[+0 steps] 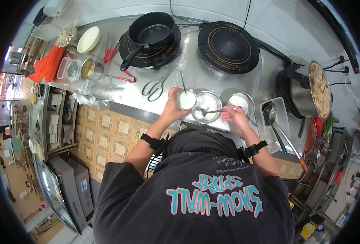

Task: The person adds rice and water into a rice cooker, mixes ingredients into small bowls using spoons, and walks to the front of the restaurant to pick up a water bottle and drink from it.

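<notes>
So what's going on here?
A person's left hand holds a small bowl of something white, a thin handle sticking up from it. The right hand holds a spoon, its head over the wider bowl alongside. A third bowl sits to the right; a black pan rests on a hotplate.

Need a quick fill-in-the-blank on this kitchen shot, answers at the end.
1. The left hand holds a bowl, while the right hand holds a ____.
2. Of the pan and the scissors, the nearer to the left hand is the ____.
3. Both tongs have handles coloured ____.
4. In the picture, the pot is on the ____ side of the tray.

Missing words: spoon; scissors; red; right.
</notes>
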{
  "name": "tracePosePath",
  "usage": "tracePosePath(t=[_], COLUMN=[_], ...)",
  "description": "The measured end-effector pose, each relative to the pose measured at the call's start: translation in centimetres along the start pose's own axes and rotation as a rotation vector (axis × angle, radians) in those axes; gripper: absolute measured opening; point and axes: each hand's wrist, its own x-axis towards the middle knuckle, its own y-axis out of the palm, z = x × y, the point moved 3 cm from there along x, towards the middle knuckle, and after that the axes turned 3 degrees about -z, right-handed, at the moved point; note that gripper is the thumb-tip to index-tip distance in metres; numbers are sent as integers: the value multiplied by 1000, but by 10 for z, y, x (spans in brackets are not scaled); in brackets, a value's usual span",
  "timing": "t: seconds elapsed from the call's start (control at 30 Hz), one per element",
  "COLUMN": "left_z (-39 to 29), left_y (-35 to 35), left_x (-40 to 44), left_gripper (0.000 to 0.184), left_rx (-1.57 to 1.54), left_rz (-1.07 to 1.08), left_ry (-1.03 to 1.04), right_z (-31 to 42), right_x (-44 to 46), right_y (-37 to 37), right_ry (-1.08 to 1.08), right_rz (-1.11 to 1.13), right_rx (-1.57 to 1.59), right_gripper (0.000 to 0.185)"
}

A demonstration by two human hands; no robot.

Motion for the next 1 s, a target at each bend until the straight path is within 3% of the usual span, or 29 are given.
tracePosePath(t=[0.27, 0.47, 0.57, 0.67, 0.77, 0.87, 0.97, 1.0], left_z=[-8, -22, -26, -31, -29, -24, -31, -50], left_y=[-8, 11, 18, 18, 15, 7, -4, -9], left_x=[1, 0, 2, 5, 9, 11, 30, 39], left_gripper=[91, 89, 89, 88, 89, 87, 90, 86], left_rx=[30, 46, 24, 6, -23, 48, 96, 85], left_rz=[19, 166, 193, 181, 194, 153, 145, 151], left_ry=[-18, -16, -1, 48, -1, 79, 159, 124], right_z=[52, 86, 87, 93, 103, 101, 52, 32], right_x=[-48, -80, -88, -95, -102, -98, -51, -33], right_y=[-12, 28, 52, 53, 35, 17, 3, 2], right_ry=[-81, -350, -622, -725, -567, -551, -522, -405], right_rz=[-89, -91, -63, -104, -170, -232, -108, -60], right_rx=[126, -10, -308, -309, -14, 4, -78, -44], right_gripper=[23, 24, 23, 23, 23, 24, 19, 21])
